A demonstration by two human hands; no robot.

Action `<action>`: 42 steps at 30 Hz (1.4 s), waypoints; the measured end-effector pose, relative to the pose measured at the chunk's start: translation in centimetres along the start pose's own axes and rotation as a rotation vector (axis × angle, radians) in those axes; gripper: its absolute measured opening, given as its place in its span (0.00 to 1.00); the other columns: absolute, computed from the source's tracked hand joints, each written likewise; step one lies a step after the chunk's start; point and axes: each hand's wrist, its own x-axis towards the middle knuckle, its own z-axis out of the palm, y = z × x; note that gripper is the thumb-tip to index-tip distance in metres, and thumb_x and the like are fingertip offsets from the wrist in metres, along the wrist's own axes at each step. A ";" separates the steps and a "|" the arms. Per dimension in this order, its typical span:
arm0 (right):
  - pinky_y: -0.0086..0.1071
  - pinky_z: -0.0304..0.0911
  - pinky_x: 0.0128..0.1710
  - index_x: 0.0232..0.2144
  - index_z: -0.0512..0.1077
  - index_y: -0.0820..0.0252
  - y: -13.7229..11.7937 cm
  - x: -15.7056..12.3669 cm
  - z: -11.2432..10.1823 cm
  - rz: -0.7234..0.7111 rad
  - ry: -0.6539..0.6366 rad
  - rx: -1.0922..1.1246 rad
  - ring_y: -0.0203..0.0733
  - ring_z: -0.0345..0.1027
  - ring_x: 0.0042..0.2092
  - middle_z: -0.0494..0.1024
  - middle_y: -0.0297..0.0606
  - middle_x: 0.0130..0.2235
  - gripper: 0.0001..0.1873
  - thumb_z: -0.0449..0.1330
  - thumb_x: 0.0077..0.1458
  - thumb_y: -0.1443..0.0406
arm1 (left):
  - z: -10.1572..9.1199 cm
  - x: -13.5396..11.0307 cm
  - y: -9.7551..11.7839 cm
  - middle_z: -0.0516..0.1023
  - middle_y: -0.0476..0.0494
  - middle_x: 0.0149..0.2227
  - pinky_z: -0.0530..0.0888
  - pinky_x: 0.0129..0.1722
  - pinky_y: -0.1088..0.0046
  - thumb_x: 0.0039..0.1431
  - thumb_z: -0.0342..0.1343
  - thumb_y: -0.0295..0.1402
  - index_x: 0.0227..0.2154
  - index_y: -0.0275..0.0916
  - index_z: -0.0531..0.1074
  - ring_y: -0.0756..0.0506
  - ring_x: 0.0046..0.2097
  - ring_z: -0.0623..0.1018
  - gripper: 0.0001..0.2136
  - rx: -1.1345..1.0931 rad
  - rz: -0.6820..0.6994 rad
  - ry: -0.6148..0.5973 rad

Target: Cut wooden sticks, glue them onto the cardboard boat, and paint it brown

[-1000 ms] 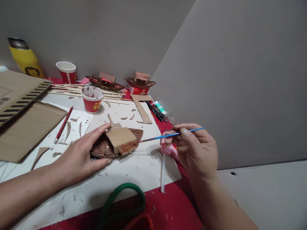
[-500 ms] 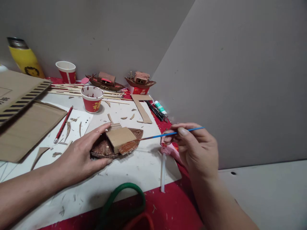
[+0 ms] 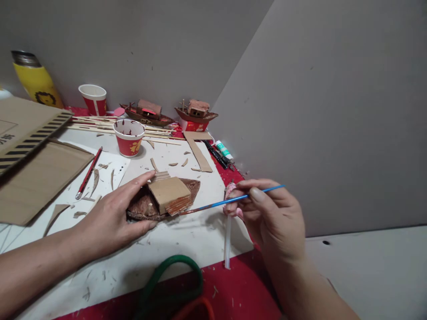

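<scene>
A small brown model boat point(image 3: 143, 205) with a tan cardboard cabin roof point(image 3: 169, 192) lies on the white paper. My left hand point(image 3: 113, 209) grips its left end, thumb on the near side and fingers on the far side. Between the thumb and fingers of my right hand point(image 3: 270, 213) is a thin blue paintbrush point(image 3: 230, 201). Its brown-stained tip is at the near right edge of the boat, by the lower strip of the roof, which is painted reddish brown; whether the tip touches I cannot tell.
A red paper cup point(image 3: 129, 144) with dark red paint stains stands behind the boat. Two finished model boats point(image 3: 198, 110) sit at the back near the wall. Cardboard sheets point(image 3: 36, 178), a red pencil point(image 3: 89, 173) and scraps lie left; green-handled scissors point(image 3: 170, 260) are in front.
My right hand has moved slightly down, and the brush tip has gone from the upper edge of the painted strip to its lower edge. My left hand and the boat stay in place.
</scene>
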 end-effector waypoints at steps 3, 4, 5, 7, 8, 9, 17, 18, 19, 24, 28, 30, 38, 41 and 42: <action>0.27 0.73 0.24 0.36 0.80 0.53 0.2 -0.1 0.2 -0.018 -0.054 0.007 0.38 0.79 0.27 0.84 0.35 0.30 0.05 0.67 0.58 0.60 | 0.0 0.1 0.0 0.65 0.37 0.67 0.69 0.63 0.53 0.57 0.62 0.45 0.69 0.48 0.50 0.34 0.64 0.71 0.40 0.000 -0.002 -0.003; 0.27 0.73 0.25 0.37 0.80 0.53 0.2 -0.1 0.2 -0.022 -0.067 0.004 0.37 0.79 0.27 0.84 0.35 0.30 0.05 0.66 0.59 0.60 | 0.1 0.2 -0.1 0.65 0.37 0.67 0.69 0.63 0.53 0.57 0.62 0.45 0.69 0.48 0.50 0.34 0.64 0.71 0.40 0.000 -0.003 -0.002; 0.26 0.72 0.25 0.38 0.80 0.53 0.2 -0.1 0.2 -0.023 -0.076 -0.004 0.37 0.79 0.28 0.84 0.35 0.30 0.05 0.66 0.60 0.60 | 0.1 0.2 -0.1 0.65 0.37 0.67 0.69 0.63 0.53 0.56 0.62 0.45 0.69 0.48 0.50 0.34 0.64 0.70 0.40 0.000 -0.004 -0.002; 0.25 0.71 0.25 0.38 0.81 0.52 0.3 -0.1 0.1 -0.025 -0.076 -0.025 0.37 0.79 0.28 0.84 0.34 0.31 0.06 0.65 0.60 0.60 | 0.1 0.2 0.0 0.65 0.37 0.68 0.69 0.63 0.53 0.56 0.62 0.45 0.69 0.48 0.50 0.34 0.64 0.70 0.40 -0.002 -0.002 -0.003; 0.25 0.70 0.25 0.38 0.80 0.52 0.3 -0.2 0.0 -0.022 -0.069 -0.035 0.36 0.79 0.29 0.84 0.34 0.31 0.06 0.65 0.60 0.60 | 0.1 0.2 0.0 0.65 0.37 0.68 0.69 0.63 0.53 0.57 0.62 0.45 0.69 0.48 0.50 0.34 0.64 0.70 0.40 -0.004 0.001 -0.002; 0.24 0.70 0.25 0.38 0.80 0.52 0.3 -0.2 0.0 -0.017 -0.058 -0.043 0.36 0.79 0.29 0.84 0.34 0.31 0.06 0.65 0.60 0.60 | 0.1 0.2 0.0 0.64 0.37 0.68 0.68 0.63 0.53 0.57 0.62 0.46 0.69 0.48 0.51 0.34 0.65 0.70 0.40 -0.005 0.003 0.000; 0.28 0.71 0.24 0.36 0.79 0.54 0.1 -0.2 -0.3 -0.003 0.035 -0.109 0.38 0.78 0.28 0.83 0.36 0.31 0.08 0.67 0.57 0.57 | 0.1 0.2 0.0 0.66 0.37 0.67 0.69 0.62 0.53 0.56 0.62 0.45 0.69 0.47 0.51 0.34 0.63 0.72 0.40 0.011 0.010 0.005; 0.29 0.72 0.24 0.37 0.79 0.54 0.1 -0.2 -0.5 -0.010 0.043 -0.119 0.39 0.78 0.28 0.83 0.37 0.31 0.08 0.67 0.57 0.57 | 0.1 0.2 0.0 0.66 0.37 0.67 0.69 0.62 0.54 0.56 0.62 0.45 0.69 0.46 0.51 0.34 0.63 0.72 0.40 0.015 0.010 0.006; 0.30 0.72 0.24 0.37 0.79 0.54 0.1 -0.2 -0.6 -0.019 0.048 -0.127 0.39 0.78 0.28 0.83 0.37 0.32 0.08 0.67 0.58 0.58 | 0.1 0.2 0.0 0.66 0.37 0.67 0.70 0.62 0.54 0.56 0.62 0.45 0.69 0.46 0.52 0.34 0.63 0.72 0.40 0.017 0.010 0.007; 0.30 0.72 0.21 0.38 0.80 0.54 0.1 0.0 -1.1 -0.087 0.057 -0.143 0.41 0.78 0.27 0.82 0.36 0.30 0.06 0.66 0.58 0.60 | 0.0 0.1 0.0 0.66 0.36 0.67 0.69 0.62 0.54 0.56 0.62 0.46 0.69 0.45 0.52 0.34 0.63 0.71 0.40 0.013 -0.001 0.012; 0.30 0.72 0.20 0.37 0.81 0.54 -0.2 0.3 -1.0 -0.139 0.076 -0.142 0.40 0.77 0.26 0.82 0.35 0.29 0.05 0.67 0.58 0.62 | 0.0 0.2 0.1 0.65 0.36 0.67 0.69 0.63 0.53 0.56 0.62 0.46 0.69 0.45 0.52 0.33 0.64 0.70 0.40 0.000 -0.007 -0.004; 0.30 0.72 0.19 0.36 0.81 0.54 -0.4 0.4 -0.9 -0.151 0.088 -0.145 0.40 0.77 0.25 0.82 0.35 0.29 0.04 0.67 0.57 0.62 | 0.1 0.2 0.2 0.66 0.37 0.67 0.68 0.63 0.53 0.56 0.62 0.45 0.69 0.46 0.52 0.33 0.64 0.71 0.40 -0.009 -0.015 0.003; 0.31 0.71 0.19 0.35 0.82 0.53 -0.9 0.3 -0.8 -0.167 0.127 -0.171 0.40 0.76 0.25 0.81 0.35 0.28 0.03 0.66 0.58 0.64 | 0.3 0.0 0.2 0.66 0.38 0.67 0.68 0.63 0.52 0.54 0.63 0.45 0.68 0.47 0.55 0.32 0.64 0.71 0.40 -0.052 -0.026 0.053; 0.31 0.71 0.18 0.35 0.81 0.55 -0.9 0.4 -0.8 -0.179 0.140 -0.164 0.39 0.75 0.24 0.81 0.35 0.28 0.03 0.67 0.57 0.65 | 0.2 0.1 0.2 0.67 0.37 0.67 0.69 0.63 0.52 0.55 0.63 0.44 0.68 0.47 0.53 0.33 0.63 0.72 0.40 -0.031 -0.019 0.017; 0.31 0.71 0.18 0.34 0.81 0.55 -0.9 0.5 -0.8 -0.184 0.145 -0.164 0.39 0.75 0.24 0.81 0.35 0.28 0.03 0.67 0.57 0.65 | 0.2 0.1 0.2 0.67 0.37 0.67 0.68 0.63 0.52 0.55 0.63 0.44 0.68 0.47 0.53 0.33 0.63 0.72 0.40 -0.031 -0.022 0.018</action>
